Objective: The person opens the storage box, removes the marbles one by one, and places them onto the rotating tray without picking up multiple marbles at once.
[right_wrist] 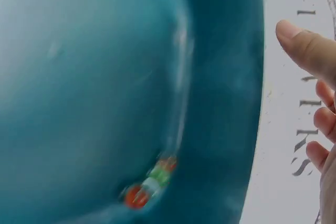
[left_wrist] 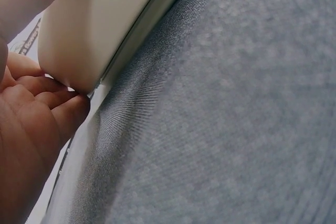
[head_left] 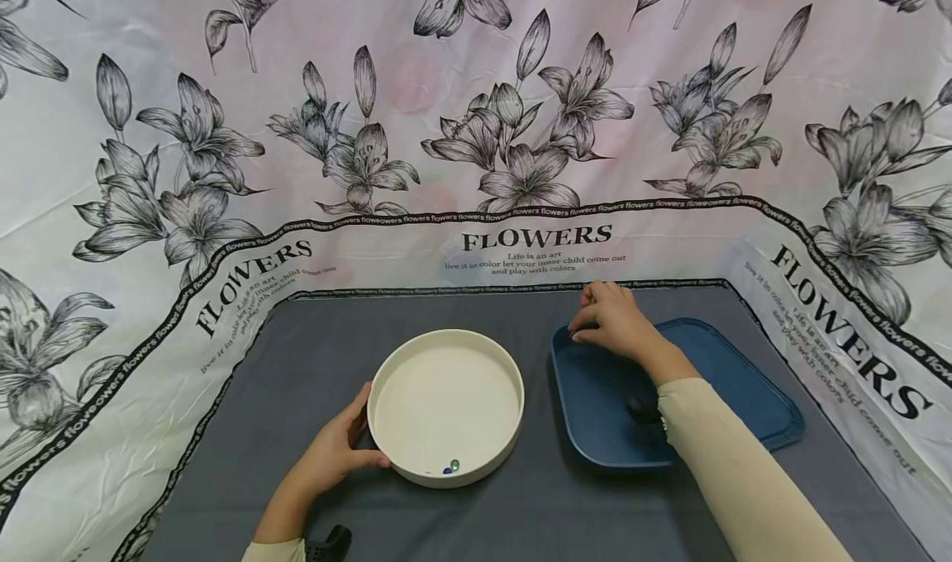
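marbles [right_wrist: 151, 186] in blue tray [right_wrist: 226, 93]: right-wrist view only; left fingers [left_wrist: 71, 113] grasp dish [head_left: 446, 397], right fingers [right_wrist: 326, 121] loose

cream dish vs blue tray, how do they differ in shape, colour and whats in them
Shape: the cream dish is round, while the blue tray has straight sides and rounded corners.
Colour: the dish is pale cream, the tray dark blue.
Contents: the dish shows blue and green beads; the tray shows red-orange, green and pale beads in a corner.
Both have raised walls and sit on grey cloth.
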The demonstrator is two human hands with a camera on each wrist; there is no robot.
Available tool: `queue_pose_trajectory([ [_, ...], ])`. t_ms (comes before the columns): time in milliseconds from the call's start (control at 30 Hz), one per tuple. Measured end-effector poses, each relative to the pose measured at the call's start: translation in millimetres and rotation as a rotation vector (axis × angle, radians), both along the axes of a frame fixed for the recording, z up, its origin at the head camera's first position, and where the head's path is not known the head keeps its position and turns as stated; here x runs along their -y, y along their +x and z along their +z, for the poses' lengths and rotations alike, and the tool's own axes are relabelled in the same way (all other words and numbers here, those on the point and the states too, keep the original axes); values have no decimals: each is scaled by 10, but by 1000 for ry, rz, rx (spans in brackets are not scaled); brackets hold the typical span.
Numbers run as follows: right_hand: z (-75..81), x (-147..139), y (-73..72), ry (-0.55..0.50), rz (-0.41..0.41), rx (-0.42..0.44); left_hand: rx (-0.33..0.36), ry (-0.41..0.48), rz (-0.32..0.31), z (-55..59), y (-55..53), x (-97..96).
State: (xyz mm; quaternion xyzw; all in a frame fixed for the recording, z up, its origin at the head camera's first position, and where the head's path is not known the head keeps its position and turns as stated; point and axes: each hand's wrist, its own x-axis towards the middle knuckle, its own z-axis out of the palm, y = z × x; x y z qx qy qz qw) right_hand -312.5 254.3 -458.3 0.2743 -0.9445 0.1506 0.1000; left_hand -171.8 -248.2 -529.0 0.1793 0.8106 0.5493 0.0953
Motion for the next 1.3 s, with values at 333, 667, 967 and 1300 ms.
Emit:
queue_pose_trajectory([
  [333,119,556,128,-126,80,85,-16,7,4,-14,57,60],
  [667,134,876,208,-157,155,118,-17,-16,17,1,61,55],
  [967,222,1050,237,-183,226,93,-31,-84,19,9,12,-14],
  [1300,257,1335,247,-172,261,127,-57,-97,25,26,1,-3],
])
